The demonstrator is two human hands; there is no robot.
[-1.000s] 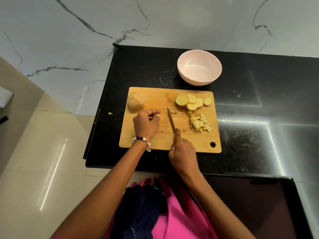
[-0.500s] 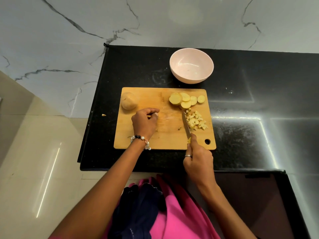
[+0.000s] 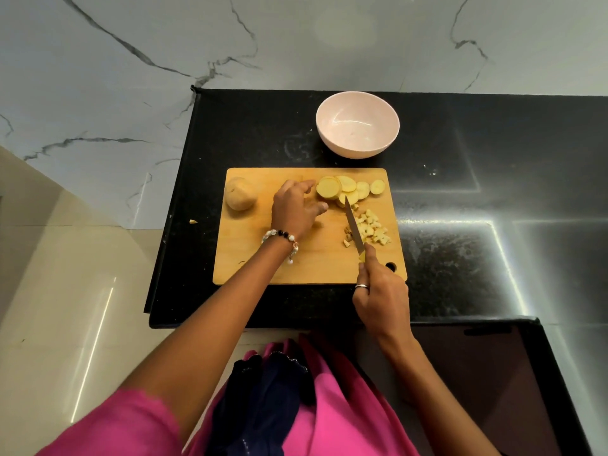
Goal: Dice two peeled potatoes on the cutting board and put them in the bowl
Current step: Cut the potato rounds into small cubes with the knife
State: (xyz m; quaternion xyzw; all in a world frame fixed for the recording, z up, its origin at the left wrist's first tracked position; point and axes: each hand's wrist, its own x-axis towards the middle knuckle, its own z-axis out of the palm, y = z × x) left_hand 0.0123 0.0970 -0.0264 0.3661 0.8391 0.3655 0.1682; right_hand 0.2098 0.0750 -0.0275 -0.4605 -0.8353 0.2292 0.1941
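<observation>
The black tabletop [image 3: 460, 225] carries the cutting board [image 3: 263, 258] and, just beyond it, the bowl [image 3: 357, 125], which holds nothing yet. The whole potato [image 3: 240, 193] waits at the board's left end. Within the last second the left hand [image 3: 296, 209] has reached, fingers loosely spread and holding nothing, toward the potato slices [image 3: 348, 189]. The right hand [image 3: 381, 297] grips the knife [image 3: 353, 225], now swept beside the diced pieces [image 3: 370, 228]. Another slice likely gets diced next.
</observation>
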